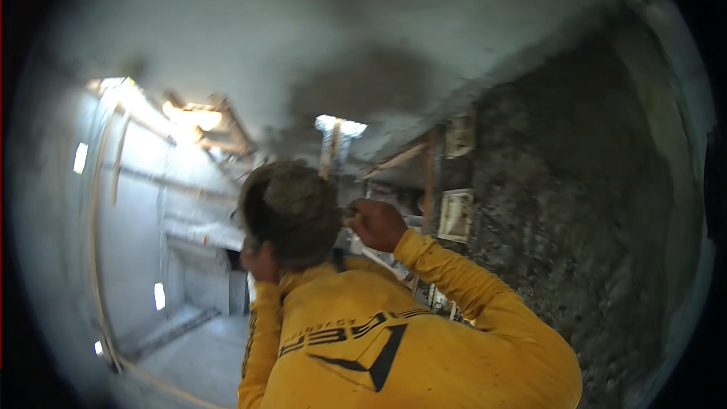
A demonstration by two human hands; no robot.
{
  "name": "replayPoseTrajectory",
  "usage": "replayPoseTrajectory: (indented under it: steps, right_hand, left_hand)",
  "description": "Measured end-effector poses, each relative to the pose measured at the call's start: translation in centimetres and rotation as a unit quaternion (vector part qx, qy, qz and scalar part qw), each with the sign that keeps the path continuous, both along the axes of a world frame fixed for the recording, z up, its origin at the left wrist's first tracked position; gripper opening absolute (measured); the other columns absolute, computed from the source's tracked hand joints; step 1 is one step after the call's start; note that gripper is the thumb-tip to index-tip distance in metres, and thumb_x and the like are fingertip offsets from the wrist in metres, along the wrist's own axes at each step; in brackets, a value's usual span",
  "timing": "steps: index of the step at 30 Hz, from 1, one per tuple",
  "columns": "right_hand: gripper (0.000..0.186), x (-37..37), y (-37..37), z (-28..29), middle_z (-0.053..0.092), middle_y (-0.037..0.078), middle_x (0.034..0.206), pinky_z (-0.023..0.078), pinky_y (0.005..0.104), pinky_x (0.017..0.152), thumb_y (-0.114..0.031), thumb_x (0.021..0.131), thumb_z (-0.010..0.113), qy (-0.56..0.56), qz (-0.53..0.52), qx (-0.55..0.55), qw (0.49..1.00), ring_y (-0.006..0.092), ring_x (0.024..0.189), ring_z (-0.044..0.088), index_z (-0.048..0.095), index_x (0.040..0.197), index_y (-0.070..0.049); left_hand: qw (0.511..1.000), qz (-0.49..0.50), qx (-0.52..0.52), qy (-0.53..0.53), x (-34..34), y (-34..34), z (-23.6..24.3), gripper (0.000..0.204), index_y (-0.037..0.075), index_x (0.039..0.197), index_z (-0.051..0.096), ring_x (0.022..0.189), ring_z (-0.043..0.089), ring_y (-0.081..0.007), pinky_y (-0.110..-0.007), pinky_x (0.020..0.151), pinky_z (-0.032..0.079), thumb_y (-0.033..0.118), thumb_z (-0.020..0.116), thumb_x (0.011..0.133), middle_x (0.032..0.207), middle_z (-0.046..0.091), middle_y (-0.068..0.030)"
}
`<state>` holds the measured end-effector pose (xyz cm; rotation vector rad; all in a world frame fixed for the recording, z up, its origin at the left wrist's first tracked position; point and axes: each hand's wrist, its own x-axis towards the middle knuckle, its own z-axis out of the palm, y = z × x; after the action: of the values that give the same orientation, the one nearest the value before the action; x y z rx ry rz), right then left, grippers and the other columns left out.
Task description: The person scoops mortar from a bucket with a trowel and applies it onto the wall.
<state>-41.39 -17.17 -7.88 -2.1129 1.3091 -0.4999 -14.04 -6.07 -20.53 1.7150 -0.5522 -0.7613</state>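
Note:
Grey, wet-looking mortar (297,189) is heaped at a round, dark bucket-like container (254,201) in front of my chest. My left hand (261,261) is closed at the container's lower left side, its fingers partly hidden. Just right of the container, my right hand (376,225) is raised and closed. A small dark end shows at its fingers, pressed close to the mortar-covered side; what it belongs to is hidden. Both arms wear yellow sleeves (462,276) spotted with dirt.
On the right rises a rough, dark mortar-covered wall (568,204). Overhead is a pale grey surface (250,23) with a dark damp patch. White frames (455,216) and a wooden post (431,174) stand ahead. Left, a pale wall (136,235) has a long strip against it.

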Motion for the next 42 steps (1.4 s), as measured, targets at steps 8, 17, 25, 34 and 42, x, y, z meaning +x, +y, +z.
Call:
replayPoseTrajectory:
  steps: [8,17,25,34,42]
  right_hand:
    - [0.026,-13.5,-9.4,6.5,0.062,0.005,0.078,0.05,0.0296,0.056,-0.027,0.096,0.058,-0.26,-0.242,0.251,0.901,0.0125,0.067,0.06,0.062,0.1,-0.001]
    - [0.026,-27.1,-3.6,10.2,0.048,0.0,0.059,0.039,0.0279,0.042,-0.027,0.095,0.055,-0.277,-0.544,-0.069,0.789,0.0117,0.046,0.047,0.054,0.08,-0.006]
    - [0.03,-13.4,-0.2,5.7,0.064,0.018,0.086,0.05,0.0471,0.068,-0.025,0.089,0.06,0.096,-0.187,-0.029,0.977,0.0392,0.078,0.064,0.058,0.108,-0.002]
    - [0.016,5.3,0.7,-2.9,0.066,0.018,0.078,0.055,0.0433,0.07,-0.018,0.08,0.064,0.384,0.105,-0.064,0.915,0.0366,0.074,0.067,0.066,0.088,-0.004]
    - [0.028,7.3,1.7,-2.9,0.067,0.025,0.087,0.051,0.0514,0.078,-0.028,0.087,0.062,0.193,0.161,0.183,0.95,0.0433,0.084,0.065,0.064,0.09,0.0]
  left_hand:
    - [0.996,-0.059,0.014,0.063,0.3,-1.3,2.0,0.031,-0.003,0.105,0.06,0.076,0.057,-0.0154,-0.029,0.068,0.048,0.002,0.059,0.074,0.09,0.062,-0.0067]
    - [0.997,-0.068,0.015,0.028,1.1,-0.6,1.9,0.035,-0.005,0.106,0.061,0.075,0.057,-0.0163,-0.029,0.068,0.048,0.003,0.058,0.073,0.093,0.064,-0.0084]
    - [0.99,-0.024,0.067,0.124,0.7,-0.7,0.7,0.034,-0.004,0.108,0.062,0.079,0.061,-0.0205,-0.034,0.074,0.051,0.006,0.065,0.076,0.089,0.068,-0.0115]
    - [0.994,-0.074,0.047,-0.059,-1.5,-0.4,3.9,0.027,-0.006,0.095,0.062,0.069,0.06,-0.0158,-0.03,0.065,0.049,0.009,0.061,0.073,0.08,0.066,-0.0086]
    - [0.999,-0.03,-0.005,0.039,-0.9,1.1,4.7,0.026,-0.004,0.098,0.063,0.071,0.06,-0.0128,-0.028,0.066,0.05,0.005,0.059,0.074,0.083,0.067,-0.0063]
